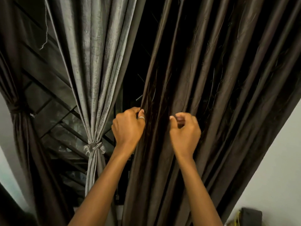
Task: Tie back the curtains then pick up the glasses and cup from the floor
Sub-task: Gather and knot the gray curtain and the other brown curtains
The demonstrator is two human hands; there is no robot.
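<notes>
Two bare forearms reach up from the bottom edge into a dark brown curtain [203, 79], a smooth, faintly glossy cloth hanging in long loose pleats with a thin stitched pattern just visible. At the curtain's left edge, the left hand [127, 126] has its fingers curled tight on a fold, a silver ring [141, 118] on one finger. Near it on the same panel, the right hand [184, 129] is half curled with thumb and fingers drawn together against the pleats; whether cloth is actually pinched between them I cannot tell.

Left of the hands hangs a grey curtain [96, 62] of coarser, slubby weave, gathered into a narrow waist by a knotted tie [95, 147] of the same cloth. Further left, a second brown curtain [16, 88] is cinched by a dark band [15, 109]. Between these two panels a dark window [53, 101] shows slanting bars.

Pale wall [276, 160] borders the brown curtain on the right, with a dark boxy object [250, 215] at the lower right corner, too cropped to identify. No glasses, cup or floor are in view
</notes>
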